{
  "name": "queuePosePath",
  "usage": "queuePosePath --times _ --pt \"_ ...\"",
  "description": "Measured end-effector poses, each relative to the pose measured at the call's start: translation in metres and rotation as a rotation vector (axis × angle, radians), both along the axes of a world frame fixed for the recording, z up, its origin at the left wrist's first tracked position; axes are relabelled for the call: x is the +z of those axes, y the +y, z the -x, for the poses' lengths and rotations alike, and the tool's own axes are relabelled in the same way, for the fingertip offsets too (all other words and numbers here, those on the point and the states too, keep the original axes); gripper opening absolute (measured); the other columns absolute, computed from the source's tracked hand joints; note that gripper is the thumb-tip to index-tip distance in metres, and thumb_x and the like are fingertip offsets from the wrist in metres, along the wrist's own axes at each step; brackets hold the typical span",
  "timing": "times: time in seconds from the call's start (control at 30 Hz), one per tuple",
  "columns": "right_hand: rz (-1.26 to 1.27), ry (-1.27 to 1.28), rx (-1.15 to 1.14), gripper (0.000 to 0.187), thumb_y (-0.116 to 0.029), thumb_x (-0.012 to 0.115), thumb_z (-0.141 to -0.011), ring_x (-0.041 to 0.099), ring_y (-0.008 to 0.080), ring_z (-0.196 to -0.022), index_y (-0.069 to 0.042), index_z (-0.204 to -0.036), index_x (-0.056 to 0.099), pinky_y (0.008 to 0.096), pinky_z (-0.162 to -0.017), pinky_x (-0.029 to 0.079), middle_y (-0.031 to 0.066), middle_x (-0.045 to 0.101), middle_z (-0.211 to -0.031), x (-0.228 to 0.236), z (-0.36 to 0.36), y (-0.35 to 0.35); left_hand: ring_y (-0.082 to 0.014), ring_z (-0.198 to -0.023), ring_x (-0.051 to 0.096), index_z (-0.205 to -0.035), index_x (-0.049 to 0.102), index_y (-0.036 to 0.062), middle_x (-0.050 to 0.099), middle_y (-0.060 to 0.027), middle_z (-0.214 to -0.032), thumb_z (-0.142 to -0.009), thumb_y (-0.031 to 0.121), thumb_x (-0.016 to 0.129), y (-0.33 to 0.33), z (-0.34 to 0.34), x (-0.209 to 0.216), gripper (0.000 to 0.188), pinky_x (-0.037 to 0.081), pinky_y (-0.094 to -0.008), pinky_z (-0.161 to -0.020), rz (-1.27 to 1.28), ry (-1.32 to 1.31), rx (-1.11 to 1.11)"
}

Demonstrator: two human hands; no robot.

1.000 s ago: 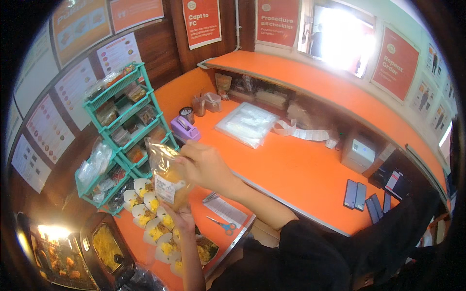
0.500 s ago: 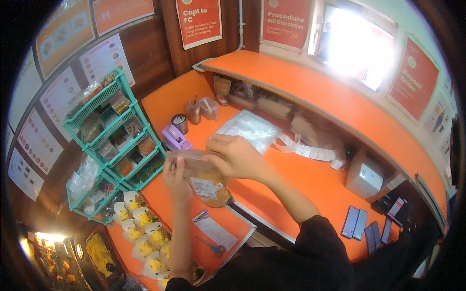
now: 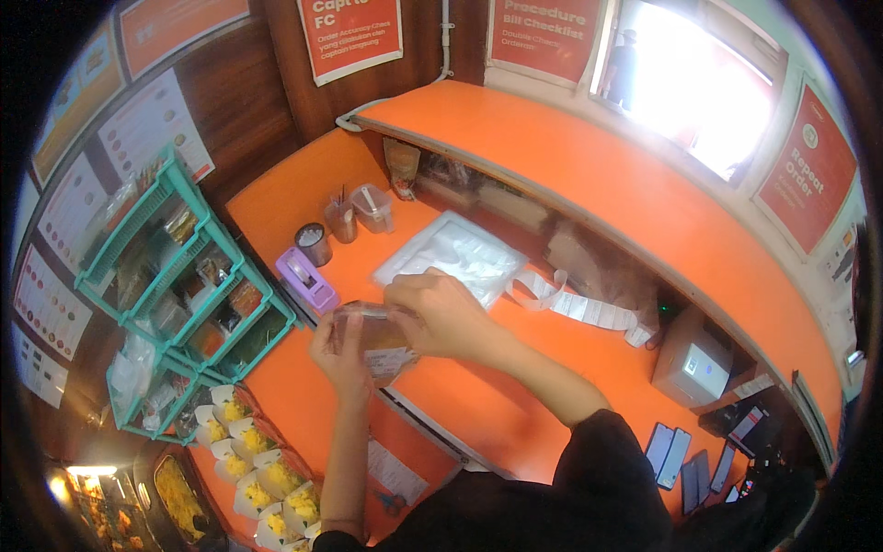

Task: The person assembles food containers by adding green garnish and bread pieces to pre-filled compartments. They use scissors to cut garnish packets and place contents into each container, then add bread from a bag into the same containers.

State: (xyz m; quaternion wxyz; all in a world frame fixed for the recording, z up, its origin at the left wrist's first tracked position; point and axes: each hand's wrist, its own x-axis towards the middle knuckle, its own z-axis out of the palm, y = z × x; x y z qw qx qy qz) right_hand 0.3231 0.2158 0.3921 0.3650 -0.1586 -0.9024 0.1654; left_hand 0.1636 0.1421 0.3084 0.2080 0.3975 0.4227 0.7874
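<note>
Over the orange counter (image 3: 515, 377), both my hands hold a see-through plastic bag (image 3: 379, 336) with brown contents and a white printed label on its lower part. My left hand (image 3: 342, 354) grips the bag's left edge, thumb up against it. My right hand (image 3: 440, 311) has its fingers closed on the upper right side. A purple tape dispenser (image 3: 306, 281) stands just beyond my left hand. Behind my right hand lies a stack of plastic bags (image 3: 460, 248). Below the held bag, a paper slip (image 3: 395, 471) and scissors (image 3: 392, 503) are partly hidden by my arm and sleeve.
Teal stacked baskets (image 3: 189, 276) with packets stand at the left, above several white food boxes (image 3: 262, 455) with yellow filling. A long receipt strip (image 3: 589, 308) curls under the raised shelf (image 3: 570, 175). A small printer (image 3: 694, 363) and several phones (image 3: 674, 451) sit at the right.
The bag's top has been brought down, and it looks shorter and more folded between my hands. The whole view has shifted slightly, with the left-side things further left.
</note>
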Motion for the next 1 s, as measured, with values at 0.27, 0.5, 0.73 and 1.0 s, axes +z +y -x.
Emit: queuePosePath --times 0.27,0.5,0.73,1.0 --pt "-0.011 0.031 -0.038 0.011 -0.009 0.065 -0.079 0.061 0.0372 -0.076 -0.003 -0.087 0.060 0.0455 -0.072 0.047 0.0146 0.062 -0.080 -0.027 0.015 0.023 -0.0135 -0.087 0.060 -0.093 0.065 -0.0037 0.064 -0.0046 -0.090 -0.090 0.006 0.068 0.024 -0.017 -0.008 0.010 0.047 -0.0291 -0.081 0.073 -0.002 0.026" --pt "-0.009 0.027 -0.071 0.008 -0.009 0.065 -0.082 0.061 0.0346 -0.075 -0.004 -0.087 0.061 0.0436 -0.070 0.046 0.0124 0.062 -0.081 -0.038 0.021 0.033 -0.0137 -0.084 0.058 -0.091 0.065 -0.0022 0.061 -0.0021 -0.088 -0.089 0.002 0.064 0.048 0.014 -0.025 0.005 0.045 -0.0279 -0.080 0.135 -0.334 -0.013" --pt "0.125 0.017 -0.216 0.028 -0.013 0.071 -0.079 0.061 0.0333 -0.085 -0.003 -0.101 0.058 0.0415 -0.078 0.049 0.0154 0.059 -0.089 -0.049 -0.028 0.050 -0.0140 -0.088 0.058 -0.099 0.068 -0.0022 0.063 -0.0020 -0.094 -0.090 0.004 0.062 0.095 0.033 -0.019 0.012 0.045 -0.0286 -0.083 0.167 -0.409 0.218" --pt "0.592 0.145 -0.355 0.032 -0.020 0.075 -0.088 0.067 0.0197 -0.068 0.004 -0.107 0.066 0.0364 -0.062 0.052 0.0145 0.069 -0.078 -0.088 0.005 0.122 -0.0140 -0.103 0.057 -0.125 0.059 -0.0007 0.060 -0.0033 -0.113 -0.098 0.016 0.060 0.200 0.016 -0.001 0.031 0.046 -0.0293 -0.090 0.067 -0.172 -0.203"
